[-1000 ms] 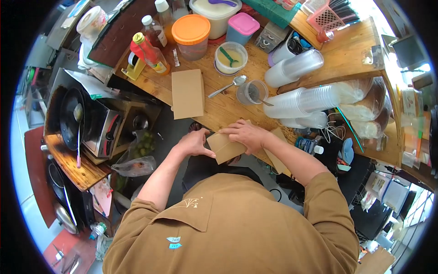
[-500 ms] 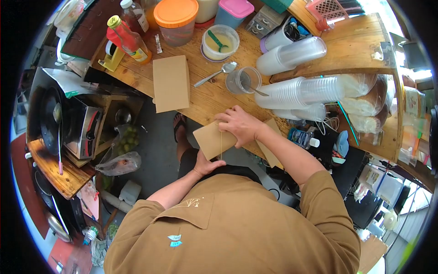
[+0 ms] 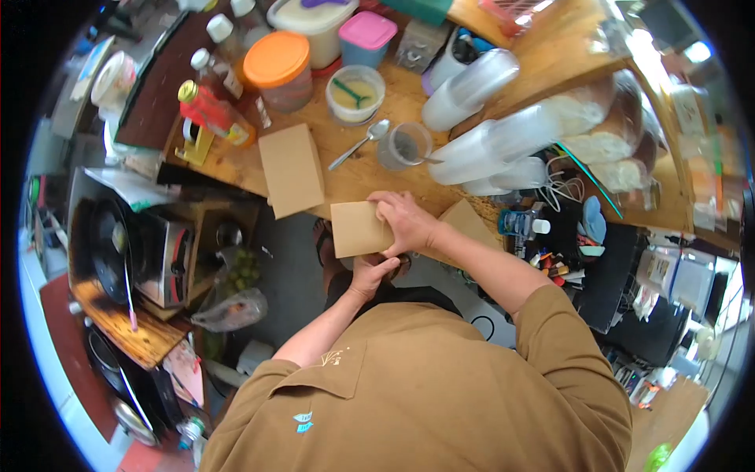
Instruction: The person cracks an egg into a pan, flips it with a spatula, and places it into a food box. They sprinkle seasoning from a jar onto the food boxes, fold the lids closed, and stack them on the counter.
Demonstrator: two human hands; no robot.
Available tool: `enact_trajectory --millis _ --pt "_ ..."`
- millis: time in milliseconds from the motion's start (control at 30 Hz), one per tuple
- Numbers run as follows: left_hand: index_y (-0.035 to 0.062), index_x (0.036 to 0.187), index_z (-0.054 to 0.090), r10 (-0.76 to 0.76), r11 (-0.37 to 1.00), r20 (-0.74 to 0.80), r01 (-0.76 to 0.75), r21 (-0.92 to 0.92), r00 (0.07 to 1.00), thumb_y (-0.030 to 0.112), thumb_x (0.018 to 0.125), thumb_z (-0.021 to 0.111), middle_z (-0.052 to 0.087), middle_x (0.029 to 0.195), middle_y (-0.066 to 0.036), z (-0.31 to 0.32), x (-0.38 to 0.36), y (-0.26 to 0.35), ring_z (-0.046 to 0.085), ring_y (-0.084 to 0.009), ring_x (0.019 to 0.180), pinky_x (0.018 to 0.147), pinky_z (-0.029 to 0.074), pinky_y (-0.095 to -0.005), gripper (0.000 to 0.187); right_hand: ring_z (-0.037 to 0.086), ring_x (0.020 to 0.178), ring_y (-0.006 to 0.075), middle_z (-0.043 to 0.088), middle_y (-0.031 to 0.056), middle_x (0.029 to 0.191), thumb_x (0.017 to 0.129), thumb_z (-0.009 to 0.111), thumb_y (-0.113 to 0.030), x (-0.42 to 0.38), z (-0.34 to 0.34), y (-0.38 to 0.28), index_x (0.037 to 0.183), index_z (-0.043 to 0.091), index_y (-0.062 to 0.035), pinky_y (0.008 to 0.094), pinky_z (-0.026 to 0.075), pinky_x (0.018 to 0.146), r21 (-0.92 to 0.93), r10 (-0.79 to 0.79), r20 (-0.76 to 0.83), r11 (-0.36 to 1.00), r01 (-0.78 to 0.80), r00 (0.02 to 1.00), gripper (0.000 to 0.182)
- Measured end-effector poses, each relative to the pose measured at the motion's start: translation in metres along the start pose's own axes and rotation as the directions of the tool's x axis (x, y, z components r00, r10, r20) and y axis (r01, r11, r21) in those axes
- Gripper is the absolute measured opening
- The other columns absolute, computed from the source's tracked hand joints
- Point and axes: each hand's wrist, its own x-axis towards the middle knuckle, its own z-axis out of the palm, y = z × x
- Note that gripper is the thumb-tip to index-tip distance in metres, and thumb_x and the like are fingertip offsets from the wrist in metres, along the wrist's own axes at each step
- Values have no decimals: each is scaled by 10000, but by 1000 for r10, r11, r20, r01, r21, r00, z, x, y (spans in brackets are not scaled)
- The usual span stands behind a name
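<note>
Between my two hands is a brown cardboard box, held near the table's front edge. My right hand grips the right end of this held box from above. At its lower right corner, my left hand is closed on it from below, with the thumb pointing right. A second brown box lies on the wooden table to the left. Partly behind my right forearm, another brown cardboard piece rests at the table edge.
On the wooden table are a spoon, a clear cup, a tub with a green spoon, an orange-lidded container and a red bottle. Stacked plastic cups lie at the right.
The held box has turned to lie more level in view. My left hand has moved right and up, closer to my right hand. The whole view has shifted slightly.
</note>
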Motion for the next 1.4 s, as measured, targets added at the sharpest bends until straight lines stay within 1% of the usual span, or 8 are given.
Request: enact_trajectory --millis 67,267,433,567,733,933,1000,1400 --pt "67 1253 543 -56 995 -19 57 83 998 26 833 754 654 1076 -16 3 3 6 642 -139 964 817 543 -285 473 509 1210 367 513 189 1325 526 855 -413 0 14 2 1164 551 -5 525 387 980 6 89 -45 996 -89 995 816" --pt "70 1493 310 -179 982 -44 181 45 983 119 911 687 466 1436 -123 -3 -14 62 581 -200 1171 840 566 -358 695 406 1328 379 408 207 1427 552 864 -454 -16 33 -10 1233 522 14 536 356 1028 -32 238 -296 966 -258 925 895" --pt "-29 1082 679 329 525 184 -341 780 926 45 876 707 720 913 -90 44 -9 146 664 -113 808 701 544 -266 221 326 1403 368 368 188 1477 625 843 -485 -21 47 -14 1250 532 -17 566 285 1103 -109 289 -411 926 -362 864 841" --pt "4 947 701 477 -54 748 -833 550 462 1 831 694 681 804 -116 218 30 272 629 -205 647 596 497 -308 116 272 1444 380 387 179 1486 741 787 -476 -35 45 -27 1221 598 -43 595 211 1163 -168 191 -402 946 -278 896 674" --pt "88 972 731 329 -530 935 -794 297 131 158 856 697 714 931 -114 408 87 318 686 -282 794 704 545 -410 140 304 1432 368 439 160 1460 815 744 -427 -77 19 -42 1120 664 -71 589 233 1161 -160 79 -431 974 -162 899 476" --pt "108 892 715 -32 -796 997 -604 19 74 116 796 616 682 917 -83 519 146 300 696 -295 837 704 561 -435 138 532 1249 312 664 90 1163 848 732 -281 -158 -17 -65 924 654 -88 549 336 1113 -4 114 -594 990 -144 797 221" --pt "89 869 703 -129 -836 985 -547 -48 111 122 802 601 688 958 -89 532 151 295 697 -293 873 706 562 -439 127 613 1120 299 703 73 1006 843 730 -231 -182 -14 -68 832 637 -88 498 392 1072 137 225 -732 973 -185 643 171" --pt "102 932 718 -117 -809 966 -586 41 229 134 837 568 698 985 -74 532 155 302 689 -301 926 765 557 -442 180 679 870 300 714 109 885 832 718 -137 -253 -56 -81 809 651 -47 383 528 786 370 439 -809 897 -241 392 114"
